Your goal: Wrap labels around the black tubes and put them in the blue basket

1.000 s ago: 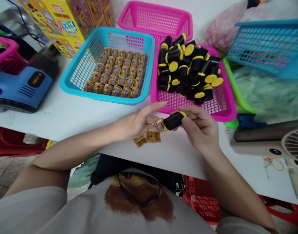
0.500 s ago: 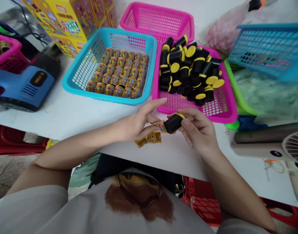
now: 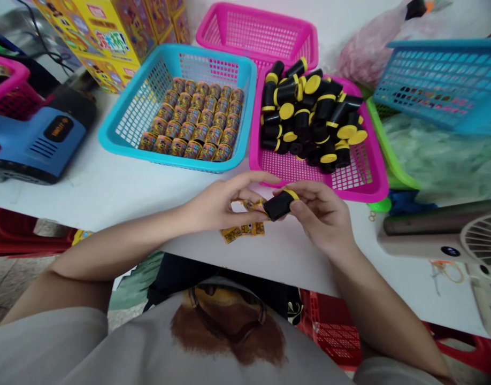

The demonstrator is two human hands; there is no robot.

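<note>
My right hand [image 3: 323,216] pinches a small black container [image 3: 278,205] with a yellow lid, tilted above the table's front part. Between the fingers of my left hand [image 3: 229,206] is a printed yellow label sleeve [image 3: 251,205], which meets the container's lidless end; how far it goes over that end I cannot tell. Below my left hand, flat printed labels [image 3: 245,230] lie on the white table. Just beyond my hands, a pink basket [image 3: 377,187] holds a heap of similar black containers [image 3: 304,115]. A blue basket [image 3: 169,160] contains rows of label-wrapped containers [image 3: 195,120].
On the left lies a blue heat gun [image 3: 40,141], with yellow printed boxes [image 3: 109,37] behind. Another pink basket [image 3: 257,32] stands at the back. To the right are a green-rimmed basket [image 3: 393,160], a blue basket [image 3: 442,85] and a small fan [image 3: 426,235].
The container and label sleeve have shifted slightly left, and my hands have drawn closer together. My left index finger has come down toward the container.
</note>
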